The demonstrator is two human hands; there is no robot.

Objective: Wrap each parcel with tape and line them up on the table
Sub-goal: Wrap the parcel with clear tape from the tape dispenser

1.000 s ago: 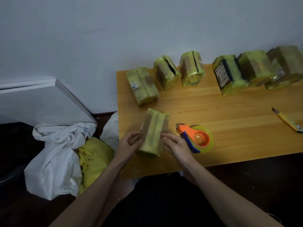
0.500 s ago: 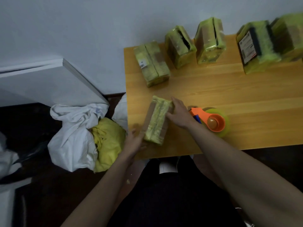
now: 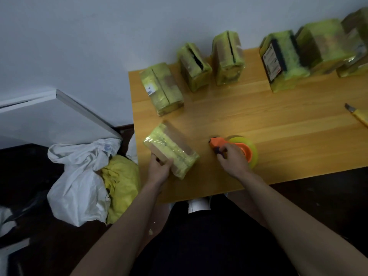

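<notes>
Six wrapped parcels (image 3: 227,58) line the top; my left hand (image 3: 159,170) holds one half-taped parcel (image 3: 171,150); my right hand (image 3: 232,161) grips the tape roll (image 3: 244,149)

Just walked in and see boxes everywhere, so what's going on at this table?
A person is taping up parcels. The left hand grips a partly wrapped parcel at the near left of the wooden table, while the right hand holds the orange tape dispenser lying beside it. Six parcels already covered in yellow-green tape stand in a row along the wall side, the leftmost nearest the corner.
</notes>
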